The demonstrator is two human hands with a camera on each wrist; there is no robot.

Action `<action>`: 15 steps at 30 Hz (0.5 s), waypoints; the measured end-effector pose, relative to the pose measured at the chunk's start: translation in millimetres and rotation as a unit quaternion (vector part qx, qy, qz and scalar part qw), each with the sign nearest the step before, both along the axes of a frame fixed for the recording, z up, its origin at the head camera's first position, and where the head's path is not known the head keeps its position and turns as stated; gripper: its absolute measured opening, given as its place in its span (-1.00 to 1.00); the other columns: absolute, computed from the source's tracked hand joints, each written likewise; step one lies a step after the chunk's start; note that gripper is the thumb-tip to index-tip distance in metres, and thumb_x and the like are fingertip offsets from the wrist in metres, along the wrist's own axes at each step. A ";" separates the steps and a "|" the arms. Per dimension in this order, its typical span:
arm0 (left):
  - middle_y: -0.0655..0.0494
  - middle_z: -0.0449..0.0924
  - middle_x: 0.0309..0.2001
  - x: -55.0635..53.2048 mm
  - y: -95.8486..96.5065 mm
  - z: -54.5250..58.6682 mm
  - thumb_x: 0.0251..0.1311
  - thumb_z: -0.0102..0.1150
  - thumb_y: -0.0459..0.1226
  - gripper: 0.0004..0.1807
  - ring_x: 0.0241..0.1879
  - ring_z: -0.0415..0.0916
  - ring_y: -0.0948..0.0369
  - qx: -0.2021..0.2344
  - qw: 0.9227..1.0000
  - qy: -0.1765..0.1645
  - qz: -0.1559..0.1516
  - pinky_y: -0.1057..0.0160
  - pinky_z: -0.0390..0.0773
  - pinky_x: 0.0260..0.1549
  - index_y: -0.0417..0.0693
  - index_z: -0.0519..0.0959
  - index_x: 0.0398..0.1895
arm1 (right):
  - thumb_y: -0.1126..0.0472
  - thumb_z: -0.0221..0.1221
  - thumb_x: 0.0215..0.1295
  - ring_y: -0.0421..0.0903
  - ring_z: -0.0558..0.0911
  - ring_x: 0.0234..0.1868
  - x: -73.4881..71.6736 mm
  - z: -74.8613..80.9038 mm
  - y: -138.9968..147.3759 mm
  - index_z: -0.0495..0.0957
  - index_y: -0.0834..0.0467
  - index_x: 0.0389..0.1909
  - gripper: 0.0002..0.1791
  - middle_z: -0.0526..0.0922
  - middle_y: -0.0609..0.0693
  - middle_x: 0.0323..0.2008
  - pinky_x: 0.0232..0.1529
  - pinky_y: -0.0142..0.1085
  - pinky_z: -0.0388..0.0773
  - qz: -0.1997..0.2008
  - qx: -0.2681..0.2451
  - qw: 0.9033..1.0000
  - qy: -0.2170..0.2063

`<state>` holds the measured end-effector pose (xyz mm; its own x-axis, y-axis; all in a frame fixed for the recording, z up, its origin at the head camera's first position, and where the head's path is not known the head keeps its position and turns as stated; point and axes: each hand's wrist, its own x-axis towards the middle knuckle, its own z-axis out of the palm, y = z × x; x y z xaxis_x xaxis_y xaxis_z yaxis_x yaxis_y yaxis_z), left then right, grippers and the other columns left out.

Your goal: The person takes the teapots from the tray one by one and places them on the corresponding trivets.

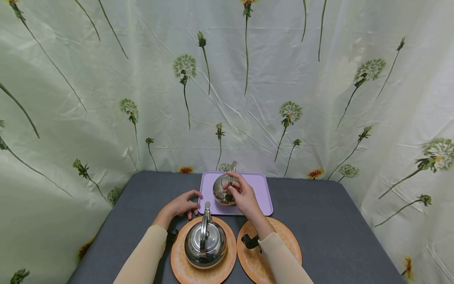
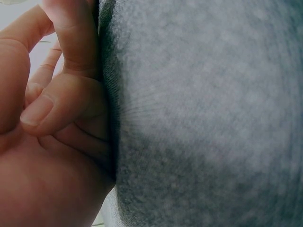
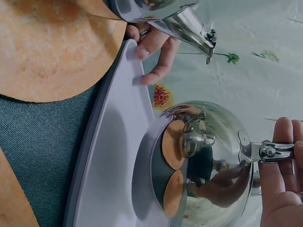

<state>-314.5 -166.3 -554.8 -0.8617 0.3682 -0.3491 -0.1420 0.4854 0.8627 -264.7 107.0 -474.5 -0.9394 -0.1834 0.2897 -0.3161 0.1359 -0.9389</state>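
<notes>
Your right hand (image 1: 244, 197) grips the far kettle (image 1: 220, 193) (one of two) by its handle, over one tray (image 1: 260, 194); your left hand (image 1: 183, 204), fingers loose, at tray edge. Near kettle (image 1: 212, 241): on left mat (image 1: 180, 256) of two.

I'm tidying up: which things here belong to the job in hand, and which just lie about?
Seemingly in the job:
gripped kettle, right hand on its handle
lilac tray, left hand at its edge

Seemingly just lying about:
nearer kettle
left round mat beneath it
right round mat
</notes>
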 end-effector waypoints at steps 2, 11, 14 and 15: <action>0.05 0.67 -0.50 -0.4 0.3 -0.1 0.27 0.20 -0.20 -0.61 -0.75 0.48 0.23 -0.001 1.000 0.002 0.000 0.35 0.16 -0.80 0.17 0.43 0.16 | 0.42 0.08 0.43 0.02 0.73 -0.15 1.2 0.4 1.0 0.38 0.02 0.36 -0.47 0.73 0.11 -0.17 -0.02 -0.24 0.64 0.000 -0.001 1.000 0.008; 0.05 0.66 -0.51 0.1 1.0 0.3 0.27 0.19 -0.20 -0.61 -0.76 0.48 0.23 -0.006 1.000 0.002 0.001 0.35 0.17 -0.80 0.16 0.43 0.16 | 0.44 0.07 0.42 -0.05 0.74 -0.18 8.9 6.3 6.7 0.39 -0.04 0.35 -0.45 0.74 0.10 -0.17 -0.03 -0.28 0.64 -0.004 -0.002 1.000 0.013; 0.06 0.66 -0.51 1.1 1.2 1.5 0.27 0.18 -0.20 -0.61 -0.75 0.48 0.23 -0.008 1.000 0.004 0.000 0.36 0.16 -0.80 0.16 0.43 0.16 | 0.45 0.06 0.42 0.01 0.74 -0.16 11.1 8.3 8.8 0.37 0.03 0.37 -0.45 0.73 0.14 -0.16 -0.03 -0.27 0.64 -0.005 0.002 1.000 0.015; 0.06 0.66 -0.51 1.1 1.2 1.9 0.27 0.18 -0.19 -0.61 -0.75 0.48 0.23 -0.007 1.000 0.004 0.000 0.36 0.16 -0.80 0.16 0.43 0.16 | 0.46 0.06 0.42 0.05 0.73 -0.15 12.0 9.5 9.5 0.36 0.05 0.38 -0.45 0.73 0.17 -0.15 -0.02 -0.24 0.64 -0.004 0.003 1.000 0.016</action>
